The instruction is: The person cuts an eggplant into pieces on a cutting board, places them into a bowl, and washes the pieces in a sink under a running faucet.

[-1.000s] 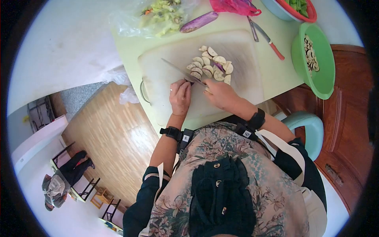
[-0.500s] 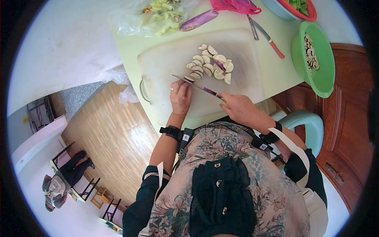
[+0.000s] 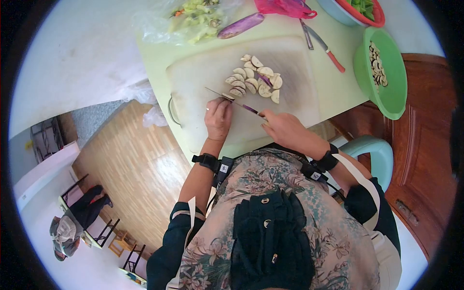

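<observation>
My right hand [image 3: 285, 129] is closed round the handle of a knife [image 3: 241, 105], whose blade reaches left across the cutting board [image 3: 193, 77]. Beside the blade, the bent fingers of my left hand [image 3: 218, 118] press on a small eggplant piece [image 3: 227, 97], mostly hidden under them. Several cut eggplant slices [image 3: 251, 84] lie in a loose group just beyond the blade. A whole purple eggplant [image 3: 240, 25] rests past the board's far edge.
A green basin [image 3: 395, 72] holding slices stands at the right. Near it are a red-handled knife [image 3: 333, 60], a red basin [image 3: 379, 17] with greens and a pink bag [image 3: 280, 7]. A plastic bag of scraps [image 3: 159, 24] lies far left. Another person [image 3: 67, 232] is at the lower left.
My right hand and the knife have shifted slightly left relative to the board. My left hand stays on the eggplant piece. The whole view has moved a little.
</observation>
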